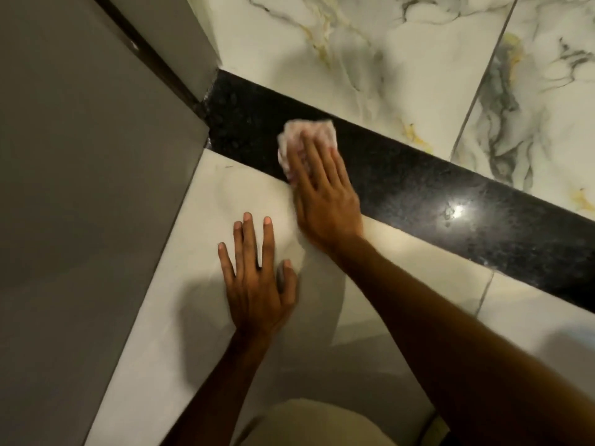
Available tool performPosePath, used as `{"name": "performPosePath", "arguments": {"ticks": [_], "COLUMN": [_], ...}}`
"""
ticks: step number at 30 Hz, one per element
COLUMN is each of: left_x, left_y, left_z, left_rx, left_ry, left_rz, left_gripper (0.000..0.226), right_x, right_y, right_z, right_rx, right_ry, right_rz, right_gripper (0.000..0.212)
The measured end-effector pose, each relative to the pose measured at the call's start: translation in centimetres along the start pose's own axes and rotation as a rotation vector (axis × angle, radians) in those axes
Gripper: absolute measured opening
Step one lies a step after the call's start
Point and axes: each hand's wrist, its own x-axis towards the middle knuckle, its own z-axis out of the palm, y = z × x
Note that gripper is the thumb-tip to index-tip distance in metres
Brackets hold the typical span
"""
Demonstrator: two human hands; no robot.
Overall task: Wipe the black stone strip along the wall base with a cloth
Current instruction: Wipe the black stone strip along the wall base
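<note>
A black speckled stone strip [418, 188] runs diagonally from the upper left corner down to the right edge, between the marble wall and the pale floor. A pinkish-white cloth [297, 136] lies bunched on the strip near its left end. My right hand [322, 191] presses flat on the cloth, fingers pointing up-left, covering its lower part. On the floor tile just below the strip, my left hand [257, 278] rests flat with fingers spread and holds nothing.
A white marble wall [402, 59] with grey and yellow veins rises behind the strip. A grey panel [80, 188] fills the left side and meets the strip at the corner. Pale floor tiles [180, 300] lie below; my knee [322, 423] shows at the bottom.
</note>
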Motion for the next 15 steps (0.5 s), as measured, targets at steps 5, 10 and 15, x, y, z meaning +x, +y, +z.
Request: {"name": "performPosePath", "arguments": {"ticks": [5, 10, 15], "left_x": [0.2, -0.1, 0.2], "left_y": [0.2, -0.1, -0.1], "left_z": [-0.5, 0.7, 1.0], "left_rx": [-0.022, -0.016, -0.041], "left_ry": [0.009, 0.049, 0.099], "left_rz": [-0.095, -0.093, -0.224], "left_gripper": [0.072, 0.073, 0.074], "right_x": [-6.7, 2.2, 4.7], "right_y": [2.7, 0.5, -3.3], "right_z": [-1.6, -0.9, 0.5], "right_rx": [-0.033, 0.023, 0.012], "right_ry": [-0.048, 0.087, -0.181], "right_rz": [0.029, 0.382, -0.303], "right_gripper": [0.059, 0.061, 0.066]}}
